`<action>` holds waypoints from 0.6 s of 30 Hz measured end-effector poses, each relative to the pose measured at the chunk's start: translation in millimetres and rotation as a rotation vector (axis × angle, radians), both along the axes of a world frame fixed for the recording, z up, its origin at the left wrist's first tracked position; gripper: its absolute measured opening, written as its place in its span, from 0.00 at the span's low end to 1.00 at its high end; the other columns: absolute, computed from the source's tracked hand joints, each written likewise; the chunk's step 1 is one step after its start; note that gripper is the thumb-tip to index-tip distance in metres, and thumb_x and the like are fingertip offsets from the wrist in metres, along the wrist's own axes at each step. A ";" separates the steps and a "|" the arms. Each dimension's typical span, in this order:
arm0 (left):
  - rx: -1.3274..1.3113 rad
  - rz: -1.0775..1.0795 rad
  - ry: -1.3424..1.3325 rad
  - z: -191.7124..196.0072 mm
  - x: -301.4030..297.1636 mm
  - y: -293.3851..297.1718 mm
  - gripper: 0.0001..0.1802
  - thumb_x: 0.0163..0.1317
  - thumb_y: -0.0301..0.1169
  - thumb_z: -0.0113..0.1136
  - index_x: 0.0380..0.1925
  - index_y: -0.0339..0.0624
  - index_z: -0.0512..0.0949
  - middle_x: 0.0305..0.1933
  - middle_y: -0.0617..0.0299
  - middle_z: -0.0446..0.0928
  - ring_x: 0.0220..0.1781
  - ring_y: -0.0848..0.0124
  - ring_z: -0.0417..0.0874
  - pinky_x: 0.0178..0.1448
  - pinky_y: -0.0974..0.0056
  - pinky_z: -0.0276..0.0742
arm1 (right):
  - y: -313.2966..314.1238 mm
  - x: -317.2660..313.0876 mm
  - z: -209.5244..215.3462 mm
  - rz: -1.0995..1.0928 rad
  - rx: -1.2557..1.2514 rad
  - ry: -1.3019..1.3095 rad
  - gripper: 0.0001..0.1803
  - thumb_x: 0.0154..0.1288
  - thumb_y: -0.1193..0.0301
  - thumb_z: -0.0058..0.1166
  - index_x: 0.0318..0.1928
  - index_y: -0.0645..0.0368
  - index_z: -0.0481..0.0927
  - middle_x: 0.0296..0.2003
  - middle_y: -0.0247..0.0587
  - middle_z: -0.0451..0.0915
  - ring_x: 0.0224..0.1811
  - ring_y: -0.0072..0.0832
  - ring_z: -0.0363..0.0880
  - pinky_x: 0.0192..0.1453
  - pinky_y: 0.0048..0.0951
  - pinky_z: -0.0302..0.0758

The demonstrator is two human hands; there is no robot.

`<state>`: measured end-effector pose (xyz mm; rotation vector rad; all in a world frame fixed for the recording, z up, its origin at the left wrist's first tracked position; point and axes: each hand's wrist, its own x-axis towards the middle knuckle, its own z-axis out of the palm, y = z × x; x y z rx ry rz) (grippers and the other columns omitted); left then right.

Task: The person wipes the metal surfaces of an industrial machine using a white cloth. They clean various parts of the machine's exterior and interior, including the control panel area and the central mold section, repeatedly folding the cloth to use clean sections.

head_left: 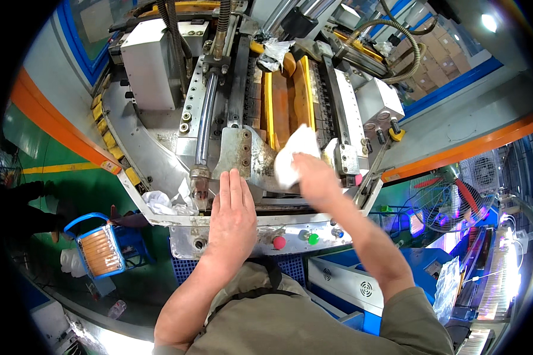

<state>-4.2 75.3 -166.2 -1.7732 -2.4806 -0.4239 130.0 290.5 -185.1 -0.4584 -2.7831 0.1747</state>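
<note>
My right hand [318, 180], a little blurred, is closed on a white cloth [291, 161] at the near end of the machine's open bed. Beyond the cloth runs a long brown trough [283, 100] with yellow strips [305, 89] along its sides. My left hand [234, 216] lies flat, fingers stretched forward and together, by the front edge of the machine. Its fingertips reach the lower part of a worn metal bracket [236, 151]. To the left of that bracket stands a shiny cylinder rod [207, 112].
A crumpled white rag [163, 203] lies at the machine's left front corner. Red [279, 242] and green [312, 239] buttons sit on the front panel. Orange rails [59, 127] flank both sides. A blue-framed chair [102, 251] stands on the left, a fan [456, 198] on the right.
</note>
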 end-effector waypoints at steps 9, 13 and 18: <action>-0.026 -0.009 -0.021 0.0 -7.0 -8.1 0.33 0.57 0.22 0.51 0.65 0.17 0.63 0.74 0.34 0.58 0.78 0.43 0.58 0.72 0.52 0.67 | -10.9 12.0 47.0 -0.216 -0.562 -0.091 0.13 0.64 0.80 0.48 0.48 0.65 0.79 0.47 0.44 0.85 0.53 0.34 0.83 0.60 0.34 0.77; 0.006 -0.003 -0.093 2.1 -6.4 -8.1 0.33 0.57 0.20 0.50 0.65 0.18 0.63 0.74 0.35 0.58 0.78 0.43 0.57 0.73 0.52 0.67 | 30.2 -38.6 83.8 -0.342 -0.783 0.268 0.10 0.70 0.78 0.45 0.47 0.65 0.78 0.40 0.53 0.85 0.43 0.35 0.85 0.47 0.33 0.81; 0.013 0.004 -0.133 -1.1 -4.2 -8.0 0.33 0.57 0.20 0.50 0.66 0.19 0.63 0.75 0.36 0.58 0.78 0.44 0.57 0.73 0.51 0.66 | -8.1 -60.7 16.0 0.069 -0.007 -0.003 0.10 0.63 0.79 0.49 0.44 0.61 0.80 0.35 0.52 0.81 0.39 0.48 0.82 0.45 0.43 0.80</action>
